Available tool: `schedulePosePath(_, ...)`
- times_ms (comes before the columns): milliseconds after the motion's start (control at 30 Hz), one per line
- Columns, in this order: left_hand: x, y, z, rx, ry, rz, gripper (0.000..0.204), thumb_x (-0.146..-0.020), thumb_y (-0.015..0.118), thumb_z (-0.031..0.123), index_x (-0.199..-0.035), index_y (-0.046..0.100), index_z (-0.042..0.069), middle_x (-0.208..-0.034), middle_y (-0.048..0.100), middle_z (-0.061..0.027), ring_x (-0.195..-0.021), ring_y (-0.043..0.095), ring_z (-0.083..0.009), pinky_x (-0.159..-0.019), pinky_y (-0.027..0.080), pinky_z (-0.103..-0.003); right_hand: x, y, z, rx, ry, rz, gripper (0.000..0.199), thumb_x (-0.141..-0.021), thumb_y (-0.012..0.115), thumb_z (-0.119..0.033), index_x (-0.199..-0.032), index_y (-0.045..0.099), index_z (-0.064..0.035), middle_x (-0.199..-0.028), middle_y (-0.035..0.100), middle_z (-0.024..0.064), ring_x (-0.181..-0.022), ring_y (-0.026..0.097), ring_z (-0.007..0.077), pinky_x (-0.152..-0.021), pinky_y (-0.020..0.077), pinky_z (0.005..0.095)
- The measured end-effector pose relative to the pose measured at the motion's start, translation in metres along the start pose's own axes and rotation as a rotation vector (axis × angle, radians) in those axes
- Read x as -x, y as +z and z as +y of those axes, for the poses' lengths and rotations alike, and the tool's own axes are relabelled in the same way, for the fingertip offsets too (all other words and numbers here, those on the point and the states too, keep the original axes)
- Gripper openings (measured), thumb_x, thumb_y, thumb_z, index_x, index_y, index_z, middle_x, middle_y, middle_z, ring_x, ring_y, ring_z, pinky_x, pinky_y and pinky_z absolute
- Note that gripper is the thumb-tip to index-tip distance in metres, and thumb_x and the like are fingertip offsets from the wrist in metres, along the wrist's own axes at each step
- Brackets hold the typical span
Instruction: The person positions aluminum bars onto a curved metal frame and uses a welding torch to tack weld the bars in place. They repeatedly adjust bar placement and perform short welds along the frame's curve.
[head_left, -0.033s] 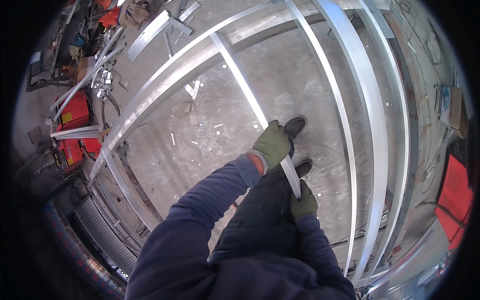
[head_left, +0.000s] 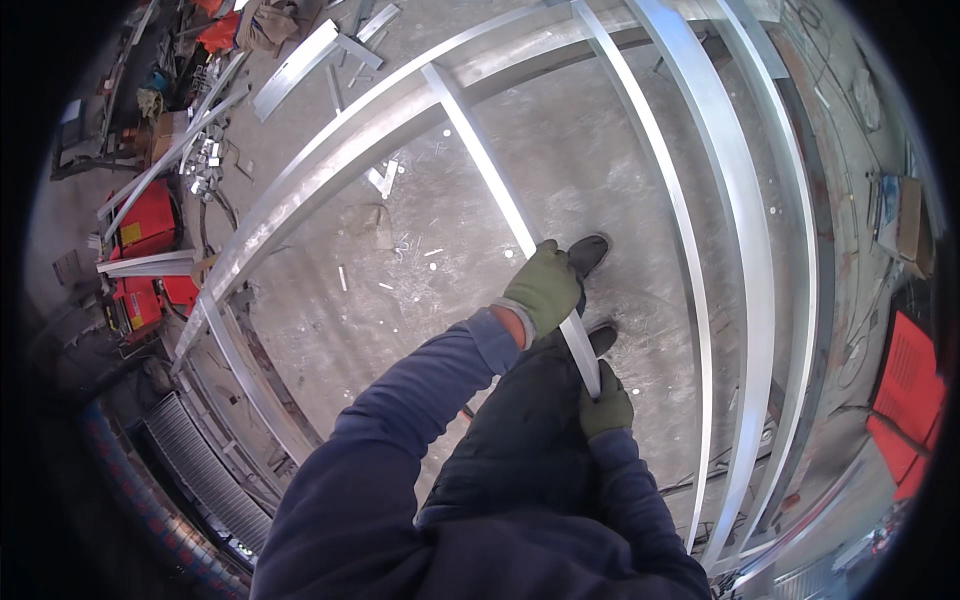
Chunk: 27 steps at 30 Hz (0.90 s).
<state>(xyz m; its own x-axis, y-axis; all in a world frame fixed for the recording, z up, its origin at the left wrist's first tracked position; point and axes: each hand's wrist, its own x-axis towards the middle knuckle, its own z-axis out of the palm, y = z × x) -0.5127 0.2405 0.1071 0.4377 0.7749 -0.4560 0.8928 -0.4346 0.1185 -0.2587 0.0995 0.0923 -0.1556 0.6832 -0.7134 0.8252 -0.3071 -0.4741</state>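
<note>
I stand inside a large aluminium frame (head_left: 745,260) that lies on the concrete floor. A long silver crossbar (head_left: 485,165) runs from the frame's far rail (head_left: 300,195) down to me. My left hand (head_left: 545,287), in a green glove, is closed around the bar just above my knee. My right hand (head_left: 606,406), also gloved in green, grips the bar's near end against my dark trouser leg. Both black shoes (head_left: 588,252) stand on the floor beside the bar. My blue sleeves fill the lower middle.
Red machines (head_left: 145,220) and loose metal profiles (head_left: 300,55) lie at the left and top left. A ribbed grating (head_left: 195,460) sits at lower left. A cardboard box (head_left: 900,215) and a red case (head_left: 905,395) are at the right. Small offcuts (head_left: 382,180) litter the floor.
</note>
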Motion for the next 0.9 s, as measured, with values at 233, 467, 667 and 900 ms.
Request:
schedulePosePath(233, 0.000, 0.011, -0.004, 0.009, 0.023, 0.129, 0.013, -0.086, 0.069, 0.019, -0.079, 0.080, 0.017, -0.085, 0.074, -0.0037, -0.097, 0.070, -0.0240, -0.106, 0.050, -0.041, -0.006, 0.005, 0.007, 0.031, -0.055, 0.050, 0.064, -0.096, 0.074, -0.030, -0.157, 0.058, -0.0185, -0.125, 0.076, 0.0256, -0.109, 0.075, 0.0481, -0.096, 0.0604, 0.0580)
schedulePosePath(467, 0.002, 0.004, -0.005, 0.008, 0.009, 0.133, 0.013, -0.086, 0.069, 0.019, -0.079, 0.079, 0.020, -0.083, 0.073, -0.0014, -0.097, 0.070, -0.0218, -0.107, 0.049, -0.040, -0.007, 0.004, 0.003, 0.038, -0.045, 0.061, 0.062, -0.097, 0.074, -0.033, -0.154, 0.061, -0.0152, -0.121, 0.077, 0.0264, -0.107, 0.076, 0.0480, -0.094, 0.0608, 0.0577)
schedulePosePath(667, 0.002, 0.006, -0.004, 0.026, 0.004, 0.204, 0.014, -0.086, 0.068, 0.019, -0.078, 0.079, 0.021, -0.081, 0.073, -0.0011, -0.097, 0.070, -0.0218, -0.107, 0.049, -0.039, -0.007, 0.006, 0.005, 0.038, -0.042, 0.075, 0.061, -0.095, 0.075, -0.034, -0.153, 0.063, -0.0182, -0.121, 0.078, 0.0241, -0.107, 0.077, 0.0459, -0.094, 0.0613, 0.0564)
schedulePosePath(900, 0.002, 0.012, -0.005, 0.066, 0.008, 0.229, 0.014, -0.086, 0.068, 0.019, -0.076, 0.077, 0.021, -0.081, 0.073, -0.0020, -0.098, 0.071, -0.0232, -0.110, 0.049, -0.041, -0.004, -0.002, -0.011, 0.002, -0.059, 0.091, 0.060, -0.093, 0.078, -0.029, -0.147, 0.067, -0.0073, -0.124, 0.077, 0.0281, -0.108, 0.077, 0.0476, -0.094, 0.0619, 0.0552)
